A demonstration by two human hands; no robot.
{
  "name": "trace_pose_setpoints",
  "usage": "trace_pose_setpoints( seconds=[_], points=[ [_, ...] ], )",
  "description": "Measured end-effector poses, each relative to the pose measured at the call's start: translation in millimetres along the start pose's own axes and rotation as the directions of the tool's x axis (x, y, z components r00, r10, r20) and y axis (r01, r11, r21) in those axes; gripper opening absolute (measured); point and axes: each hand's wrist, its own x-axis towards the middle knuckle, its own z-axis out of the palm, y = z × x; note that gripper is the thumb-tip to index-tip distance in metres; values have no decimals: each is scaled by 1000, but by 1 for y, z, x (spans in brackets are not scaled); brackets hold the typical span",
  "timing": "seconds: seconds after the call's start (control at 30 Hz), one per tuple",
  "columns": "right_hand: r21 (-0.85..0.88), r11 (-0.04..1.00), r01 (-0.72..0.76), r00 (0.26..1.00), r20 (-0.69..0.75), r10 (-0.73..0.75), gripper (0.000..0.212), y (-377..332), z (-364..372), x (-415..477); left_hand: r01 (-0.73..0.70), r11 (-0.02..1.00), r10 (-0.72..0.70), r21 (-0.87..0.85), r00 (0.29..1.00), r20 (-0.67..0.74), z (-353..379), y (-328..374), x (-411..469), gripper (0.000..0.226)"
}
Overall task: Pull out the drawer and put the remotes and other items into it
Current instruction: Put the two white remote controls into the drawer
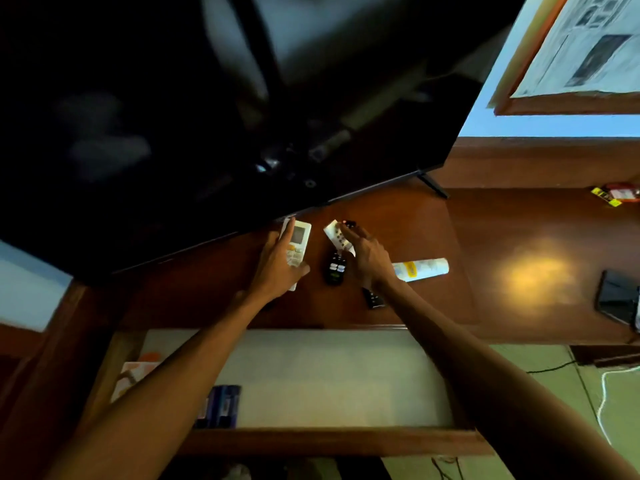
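Drawer [311, 441] pulled out at the near edge of the view, pale liner on its floor, wooden front rail closest to the camera. Inside, left side: a dark blue pack [221, 405] against the front rail and an orange-and-white packet [133, 375] at the left wall; print on both too blurred to read. Both forearms cross over the drawer to the wooden cabinet top [415, 220].

Left hand [277, 268] lies on a white remote with a screen [296, 245], fingers along its left edge and thumb on the right edge near its lower end, closed around it; whether it is lifted off the wood, cannot tell. Button labels unreadable.

Right hand [367, 258] is spread, fingers apart, palm down, fingertips on a second white remote [337, 237] that lies tilted; not clamped on it. A small red spot and a dark object [349, 223] show just past the fingertips.

Between the hands lies a black remote [335, 268] with coloured buttons, untouched. Another black remote [373, 299] pokes out under the right wrist. A white tube with a yellow label [420, 270] lies just right of the right hand; text not legible.

Farther back, a large dark TV screen [207, 116] overhangs the remotes' far ends. Far right: a black device [618, 299], a yellow-red packet [614, 195], a framed print [581, 53] on the wall.
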Motion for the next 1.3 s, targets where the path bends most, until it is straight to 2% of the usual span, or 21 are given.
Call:
trace_pose_setpoints(
  seconds=[0.1,0.27,0.4,0.57,0.67,0.77,0.97,1.1,1.3],
  points=[
    [43,998,-37,999,22,36,62,-42,27,-25,-9,1000,9,21,1000,24,-29,-35,-35,101],
    [94,996,8,999,53,-13,66,-95,74,-71,-20,1000,19,11,998,66,-64,-88,-97,100],
    [144,989,26,995,88,-39,68,-113,105,-113,-49,998,44,30,986,162,-70,-117,-154,99],
    [115,993,-30,983,186,8,67,-101,138,-159,4,999,-17,53,965,263,-49,-145,-201,99],
    [70,989,-130,961,253,109,71,-89,161,-177,64,996,-81,69,951,299,-29,-158,-210,98],
    [39,967,-250,933,277,230,71,-81,182,-180,113,989,-136,94,946,294,-5,-166,-206,99],
    [-72,924,-377,870,315,379,72,-64,223,-179,236,955,-280,182,920,276,48,-173,-199,100],
    [-103,911,-400,846,342,410,71,-53,236,-176,269,938,-329,220,892,309,71,-179,-196,99],
    [-96,919,-382,846,365,389,73,-49,246,-173,251,935,-322,248,897,304,79,-191,-192,100]
  ],
)
